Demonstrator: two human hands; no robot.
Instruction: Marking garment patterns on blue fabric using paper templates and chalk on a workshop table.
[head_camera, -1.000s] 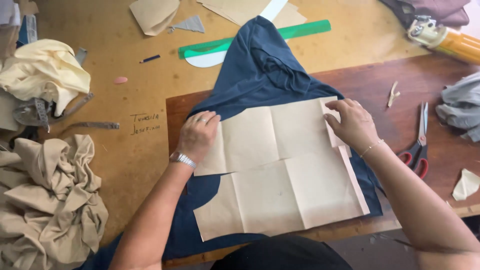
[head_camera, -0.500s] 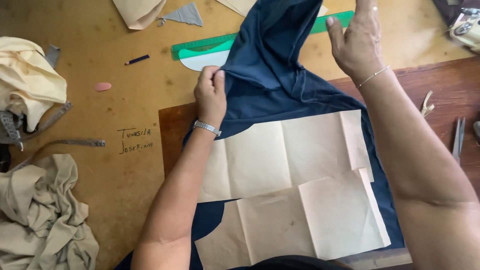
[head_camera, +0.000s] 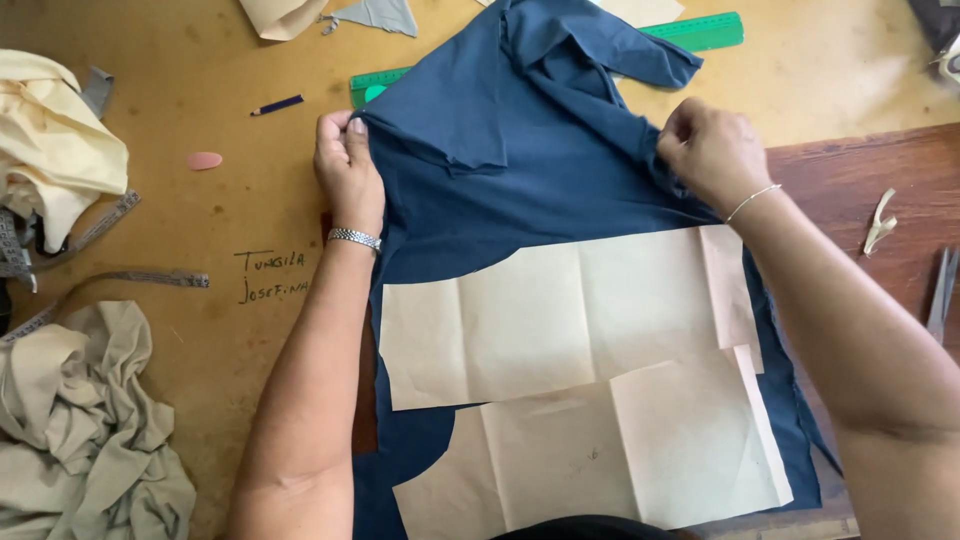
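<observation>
A dark blue cloth (head_camera: 520, 190) lies spread on the wooden table, its far part bunched and folded. My left hand (head_camera: 345, 165), with a metal watch on the wrist, pinches the cloth's left edge. My right hand (head_camera: 705, 150), with a thin bracelet, grips the cloth's right edge. Two creased beige paper pattern pieces lie on the cloth nearer to me: the upper paper piece (head_camera: 565, 315) and the lower paper piece (head_camera: 600, 450).
A green ruler (head_camera: 700, 32) lies partly under the cloth at the back. A blue pencil (head_camera: 277, 104) and pink chalk (head_camera: 204, 160) lie left. Cream cloth (head_camera: 55, 150), a grey-beige fabric heap (head_camera: 75, 430) and a measuring tape (head_camera: 120, 280) fill the left side. Scissors (head_camera: 942, 290) lie at the right edge.
My right hand came down from the raised far end of the cloth to its right edge. My left hand shifted left along the edge, and the cloth now lies wider and flatter.
</observation>
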